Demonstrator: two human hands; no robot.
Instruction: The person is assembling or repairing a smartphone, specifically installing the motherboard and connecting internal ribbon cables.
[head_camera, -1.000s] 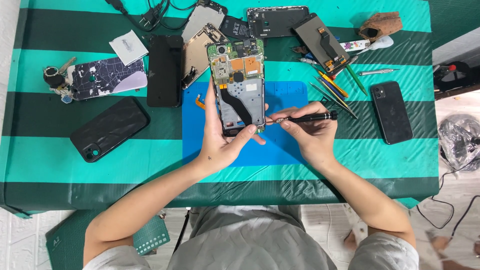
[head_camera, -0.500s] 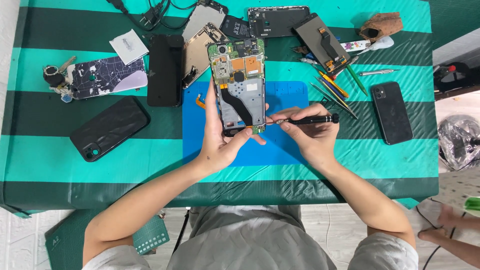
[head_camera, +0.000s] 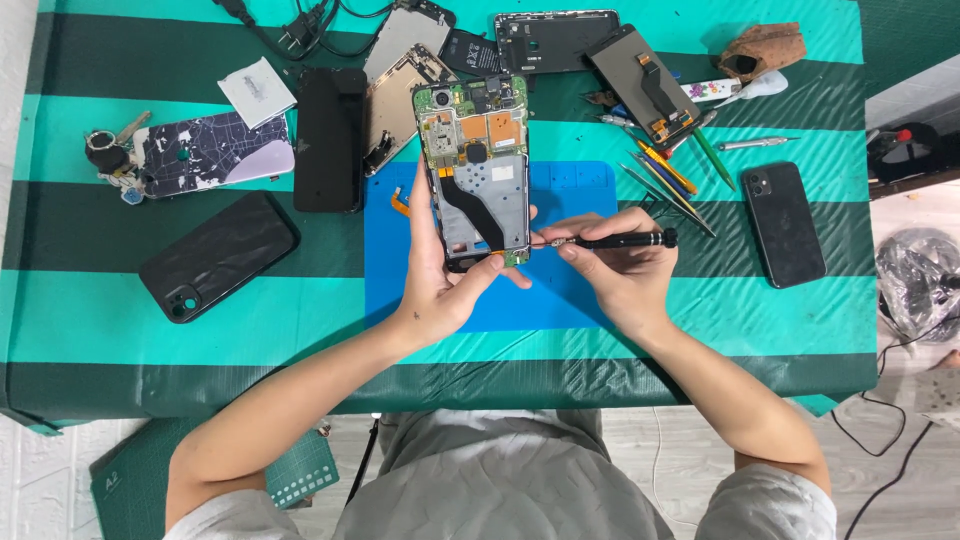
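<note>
My left hand (head_camera: 445, 285) is clamped around the lower end of an opened phone (head_camera: 478, 170), thumb across its bottom edge and fingers behind the frame. It stands tilted up over the smooth blue mat (head_camera: 570, 250). Its back is off: a green circuit board with copper-coloured shields sits at the top, a grey metal plate below, and a black ribbon cable curves across the plate. My right hand (head_camera: 620, 270) pinches a slim black screwdriver (head_camera: 610, 241) with a knurled metal neck; the tip touches the phone's lower right corner, though the exact screw is too small to make out.

The tabletop (head_camera: 150, 330) wears a glossy cloth in dark green and teal stripes. On the left lie a black phone case (head_camera: 218, 255), a case with a marbled map pattern (head_camera: 212, 152) and a flat black phone (head_camera: 329, 138). On the right a black phone (head_camera: 784, 222) lies face down, near a scatter of thin metal and coloured tools (head_camera: 670, 175). Along the far edge, a loose screen panel (head_camera: 640, 80) and a dark frame (head_camera: 555, 40) sit among cables that are cut off by the picture's top. My palm hides the phone's bottom end.

Compared with half a second ago, both hands keep the same grip, and the screwdriver has barely shifted.
</note>
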